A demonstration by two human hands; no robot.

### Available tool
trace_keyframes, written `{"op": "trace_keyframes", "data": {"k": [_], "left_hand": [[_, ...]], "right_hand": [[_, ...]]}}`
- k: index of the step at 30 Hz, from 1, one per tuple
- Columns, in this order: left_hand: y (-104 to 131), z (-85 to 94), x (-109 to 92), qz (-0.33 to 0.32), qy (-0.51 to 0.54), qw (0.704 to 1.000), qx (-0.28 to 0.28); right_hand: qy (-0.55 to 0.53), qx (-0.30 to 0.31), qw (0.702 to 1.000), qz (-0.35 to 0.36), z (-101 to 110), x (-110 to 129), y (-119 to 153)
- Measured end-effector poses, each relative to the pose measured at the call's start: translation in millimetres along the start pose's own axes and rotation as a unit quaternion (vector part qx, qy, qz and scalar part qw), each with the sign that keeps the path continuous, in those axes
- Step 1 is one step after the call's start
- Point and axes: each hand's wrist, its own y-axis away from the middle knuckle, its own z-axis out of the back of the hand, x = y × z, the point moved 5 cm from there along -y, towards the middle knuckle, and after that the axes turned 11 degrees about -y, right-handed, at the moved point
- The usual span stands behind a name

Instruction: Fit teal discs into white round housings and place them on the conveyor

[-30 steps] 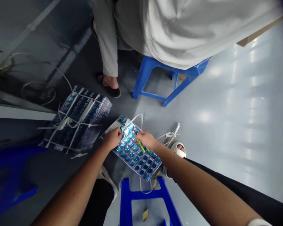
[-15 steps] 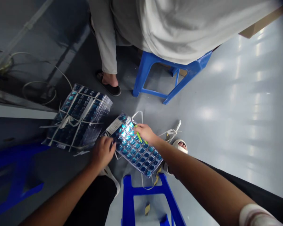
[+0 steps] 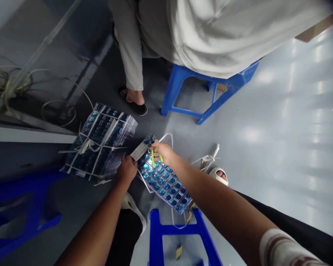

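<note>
Left hand [image 3: 127, 170] pinches near edge of blue tray [image 3: 163, 177] on floor; right hand [image 3: 163, 154] closed around green cutters [image 3: 153, 158] over tray's far corner, beside label [image 3: 139, 151]. Second strapped tray stack [image 3: 100, 142] just left of hands. Two blue stools: one [image 3: 208, 96] beyond with seated person, one [image 3: 174, 236] below. Open floor [image 3: 280, 147] right.

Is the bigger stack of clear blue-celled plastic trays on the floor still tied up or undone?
Tied. White straps cross over the bigger stack of clear blue-celled trays in both directions and meet in a knot on top.
</note>
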Motion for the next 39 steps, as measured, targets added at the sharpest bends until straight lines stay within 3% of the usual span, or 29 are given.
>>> {"op": "trace_keyframes", "data": {"k": [4,8,15,25,32,39], "left_hand": [[9.6,3.1,6.9,-0.003,0.005,1.0,-0.029],[19.4,0.1,4.5,0.023,0.005,0.998,-0.058],[12.7,-3.5,-10.4,0.007,-0.029,0.999,-0.023],[10.5,0.0,-20.4,0.03,-0.066,0.997,-0.022],[-2.7,3.8,-18.5,-0.052,-0.085,0.995,-0.026],[-11.5,7.6,-15.0,-0.113,-0.104,0.988,-0.004]], "right_hand": [[-0.009,0.0,1.0,-0.005,-13.7,3.8,-9.1],[0.014,-0.026,0.999,0.016,-14.6,8.3,-16.9],[0.024,-0.053,0.996,0.063,-11.1,8.8,-16.9],[-0.085,-0.011,0.993,0.082,-8.5,0.0,-4.5],[-0.11,0.034,0.991,0.067,-1.3,-3.5,-9.7],[-0.003,0.058,0.997,0.05,11.0,-7.6,6.5]]}}
